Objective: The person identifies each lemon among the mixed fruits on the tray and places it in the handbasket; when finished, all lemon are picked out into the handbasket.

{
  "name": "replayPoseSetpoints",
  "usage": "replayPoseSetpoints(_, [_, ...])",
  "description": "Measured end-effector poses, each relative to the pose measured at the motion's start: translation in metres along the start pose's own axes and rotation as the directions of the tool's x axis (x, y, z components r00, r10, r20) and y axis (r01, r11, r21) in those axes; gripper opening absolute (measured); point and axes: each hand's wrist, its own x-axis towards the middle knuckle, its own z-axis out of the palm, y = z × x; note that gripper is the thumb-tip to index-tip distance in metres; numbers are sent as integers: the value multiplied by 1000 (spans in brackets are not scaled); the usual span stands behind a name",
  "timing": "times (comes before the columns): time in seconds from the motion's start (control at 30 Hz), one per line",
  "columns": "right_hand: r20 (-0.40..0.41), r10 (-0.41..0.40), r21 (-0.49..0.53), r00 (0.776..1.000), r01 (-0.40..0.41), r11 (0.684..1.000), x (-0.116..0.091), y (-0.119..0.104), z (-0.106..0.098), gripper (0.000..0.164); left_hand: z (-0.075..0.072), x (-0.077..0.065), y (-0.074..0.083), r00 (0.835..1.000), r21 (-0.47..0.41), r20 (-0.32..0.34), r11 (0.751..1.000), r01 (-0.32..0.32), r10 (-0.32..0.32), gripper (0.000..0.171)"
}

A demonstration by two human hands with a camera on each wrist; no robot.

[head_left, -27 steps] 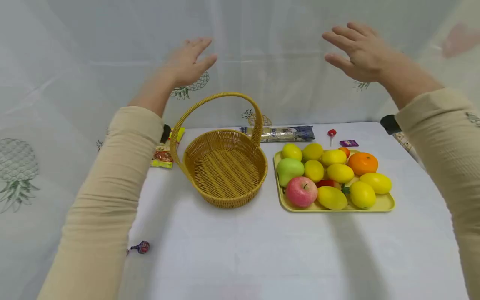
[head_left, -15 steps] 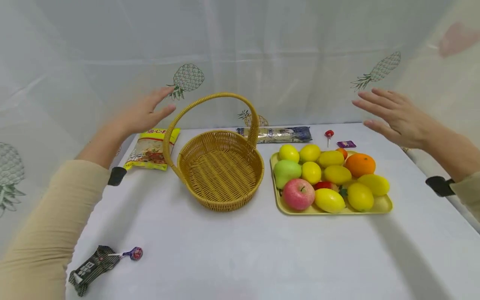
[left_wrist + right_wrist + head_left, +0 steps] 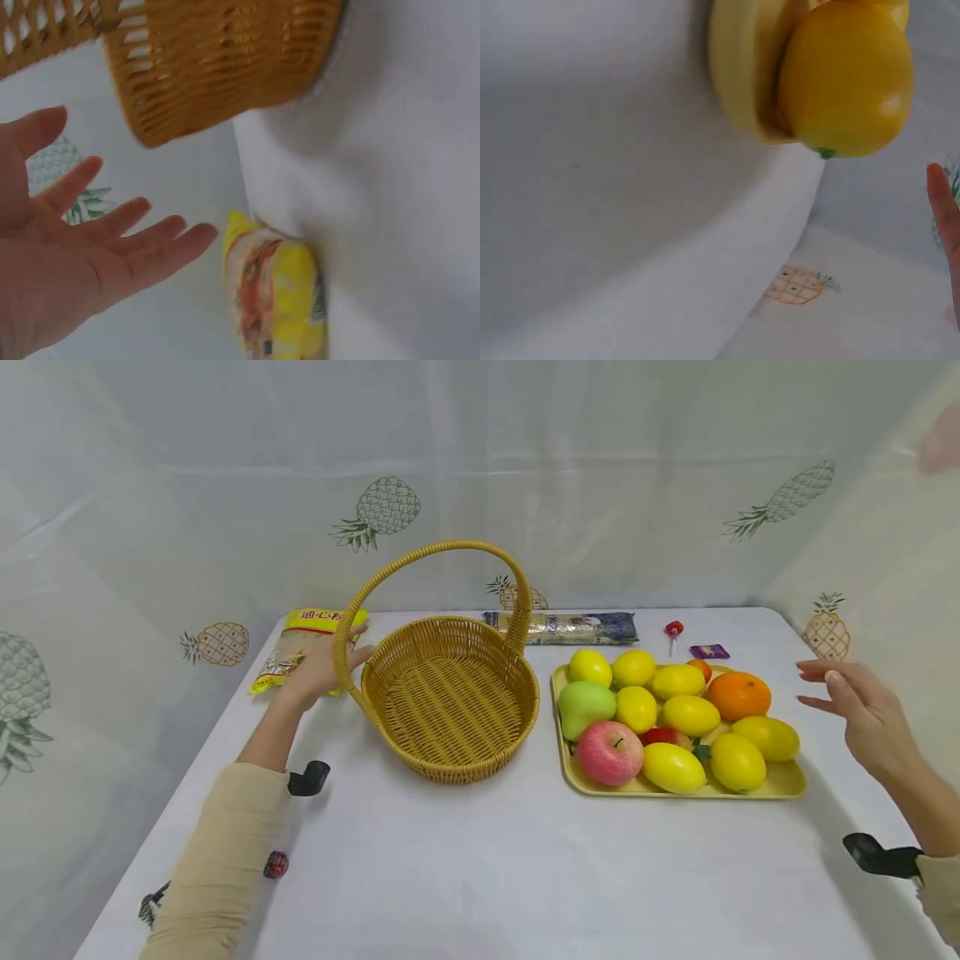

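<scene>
Left fingers (image 3: 171,259) lower, beside basket (image 3: 453,718)

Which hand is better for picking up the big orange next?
Probably the right hand: it looks empty and is close to the big orange, beside the yellow tray. The left hand is farther off, over by the basket and yellow bag.

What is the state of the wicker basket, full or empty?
The wicker basket is empty: the head view shows its woven bottom with nothing lying on it.
</scene>
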Motion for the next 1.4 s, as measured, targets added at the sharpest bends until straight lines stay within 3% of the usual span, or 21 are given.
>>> replayPoseSetpoints(0.1, [5,100,75,995,-100,992,-8,12,-4,34,12,-3,-5,1000,-74,25,997,9,-7,61])
replayPoseSetpoints(0.23, [96,237,99,967,-246,964,-13,25,-9,34,24,-6,-14,999,-195,28,980,37,-32,56])
replayPoseSetpoints(0.43, [251,368,-32,896,-372,928,-18,32,-10,25,37,-9,-25,998,-361,51,931,47,-31,52])
replayPoseSetpoints(0.5, [298,417,-108,859,-404,908,-18,33,-9,21,39,-11,-27,997,-402,62,914,56,-34,52])
replayPoseSetpoints(0.63, [393,446,-203,805,-397,895,-20,37,-10,41,42,-12,-29,997,-452,58,890,67,-46,51])
replayPoseSetpoints(0.73, [458,432,-229,777,-366,902,-19,38,-13,44,43,-12,-30,998,-468,37,881,67,-57,50])
replayPoseSetpoints(0.97, [591,439,-278,677,-340,898,-8,34,-9,56,45,-14,-29,997,-479,17,874,75,-76,51])
replayPoseSetpoints(1.07, [597,437,-281,673,-335,900,-7,33,-7,57,45,-14,-29,997,-484,13,872,75,-78,50])
replayPoseSetpoints(1.27, [561,457,-301,691,-344,889,-3,29,-19,56,47,-14,-29,998,-491,7,869,59,-64,51])
replayPoseSetpoints(1.33, [549,446,-280,707,-348,895,2,26,-22,54,46,-13,-28,998,-491,6,870,54,-58,51])
replayPoseSetpoints(1.4, [536,414,-240,736,-337,910,10,20,-21,52,46,-13,-29,998,-488,2,872,50,-57,51])
